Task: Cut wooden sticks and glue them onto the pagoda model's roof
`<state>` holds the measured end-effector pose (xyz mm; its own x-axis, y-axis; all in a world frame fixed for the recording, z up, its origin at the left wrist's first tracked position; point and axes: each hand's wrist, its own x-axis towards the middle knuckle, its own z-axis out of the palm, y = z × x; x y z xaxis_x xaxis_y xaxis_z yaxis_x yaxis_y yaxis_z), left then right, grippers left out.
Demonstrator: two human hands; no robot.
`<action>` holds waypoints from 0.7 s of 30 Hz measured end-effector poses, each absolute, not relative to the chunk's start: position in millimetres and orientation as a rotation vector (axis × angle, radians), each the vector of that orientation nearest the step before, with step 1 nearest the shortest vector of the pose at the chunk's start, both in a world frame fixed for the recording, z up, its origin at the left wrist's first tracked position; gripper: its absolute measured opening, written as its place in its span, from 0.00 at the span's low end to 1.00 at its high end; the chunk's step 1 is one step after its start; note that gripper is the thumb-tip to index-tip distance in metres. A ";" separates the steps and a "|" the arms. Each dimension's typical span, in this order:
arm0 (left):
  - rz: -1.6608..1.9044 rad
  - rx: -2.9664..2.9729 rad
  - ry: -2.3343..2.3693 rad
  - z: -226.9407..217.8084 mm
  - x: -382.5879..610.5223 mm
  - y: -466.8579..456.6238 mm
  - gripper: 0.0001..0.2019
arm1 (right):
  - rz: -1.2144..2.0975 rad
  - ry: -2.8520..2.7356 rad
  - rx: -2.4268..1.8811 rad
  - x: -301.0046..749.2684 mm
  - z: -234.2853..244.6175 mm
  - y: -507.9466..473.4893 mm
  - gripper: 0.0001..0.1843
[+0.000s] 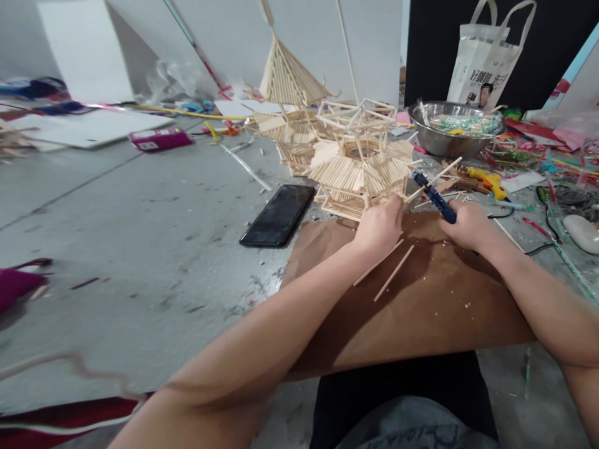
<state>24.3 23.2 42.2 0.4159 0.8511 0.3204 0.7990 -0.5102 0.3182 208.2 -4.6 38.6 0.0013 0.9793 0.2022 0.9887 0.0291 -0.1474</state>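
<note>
My left hand (378,229) is closed, its fingertips pinching a thin wooden stick (440,173) that slants up to the right. My right hand (468,227) grips a dark blue plier-like hand tool (438,201), whose tip lies at the stick; whether its jaws touch it I cannot tell. Just behind my left hand stands a tiered model pavilion (362,171) made of pale sticks. Two loose sticks (393,273) lie below that hand on a sheet of brown paper (435,312).
Behind the pavilion is a pointed stick roof (290,75). A black phone (279,215) lies left of the paper. Toward the right are a metal bowl (456,143) of wrapped sticks, a yellow glue gun (486,181), a tote bag (486,62) and a white mouse (581,232).
</note>
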 end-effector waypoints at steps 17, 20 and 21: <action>0.850 2.154 1.041 49.5 24.4 28.9 0.14 | 0.069 -2.030 -1.756 210.1 35.0 -4.0 0.24; 0.817 2.054 0.939 49.5 22.4 31.4 0.13 | 0.087 -2.010 -1.737 210.1 34.8 -4.9 0.23; 0.807 2.023 0.914 49.3 21.6 32.2 0.13 | 0.088 -2.005 -1.739 210.1 34.8 -5.2 0.23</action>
